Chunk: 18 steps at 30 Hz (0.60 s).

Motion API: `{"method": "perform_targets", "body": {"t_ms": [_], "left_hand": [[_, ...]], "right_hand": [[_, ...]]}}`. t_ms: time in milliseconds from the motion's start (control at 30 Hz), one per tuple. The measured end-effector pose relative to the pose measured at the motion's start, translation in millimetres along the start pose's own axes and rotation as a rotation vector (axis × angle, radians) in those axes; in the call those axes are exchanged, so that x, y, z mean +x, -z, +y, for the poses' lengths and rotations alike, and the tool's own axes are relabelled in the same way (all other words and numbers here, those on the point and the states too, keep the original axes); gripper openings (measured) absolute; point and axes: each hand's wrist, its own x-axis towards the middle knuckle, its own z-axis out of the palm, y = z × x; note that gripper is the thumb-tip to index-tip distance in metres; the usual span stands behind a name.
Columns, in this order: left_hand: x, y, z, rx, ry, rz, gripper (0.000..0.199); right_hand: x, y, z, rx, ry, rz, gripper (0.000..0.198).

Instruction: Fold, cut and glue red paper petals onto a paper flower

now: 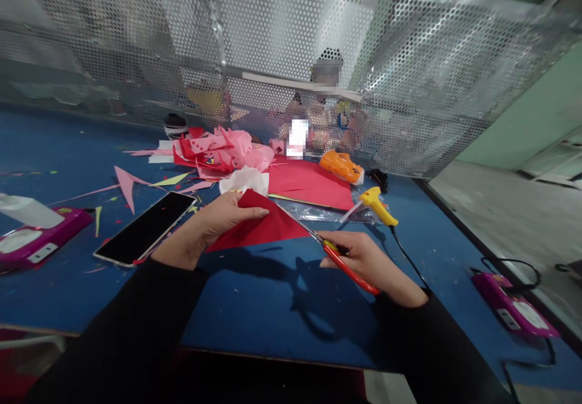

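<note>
1. Your blue, flat-topped bench (431,234) extends beneath both hands.
2. A loose heap of pink and red paper offcuts (222,149) lies toward the bench's far side, left of centre.
3. A flat red rectangular paper sheet (309,182) lies just right of the heap.
4. The angular red paper workpiece (273,228) is raised above the bench between your hands; your left grip (220,217) is closed on its upper-left part, thumb on top.
5. A black-screened rectangular phone (148,228) lies beside your left wrist.
6. Your right grip (357,253) is wrapped around the red-handled metal scissors (348,267), blades at the workpiece's right edge.
7. A yellow plastic glue gun (375,202) lies beyond your right hand.
</note>
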Motion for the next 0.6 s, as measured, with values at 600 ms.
{"method": "perform_targets", "body": {"t_ms": [600], "left_hand": [[-3.6,-0.6,2.7,-0.003,0.012,0.034,0.015]], "right_hand": [[-2.3,-5.1,2.4,0.163,-0.091,0.05,0.051]]}}
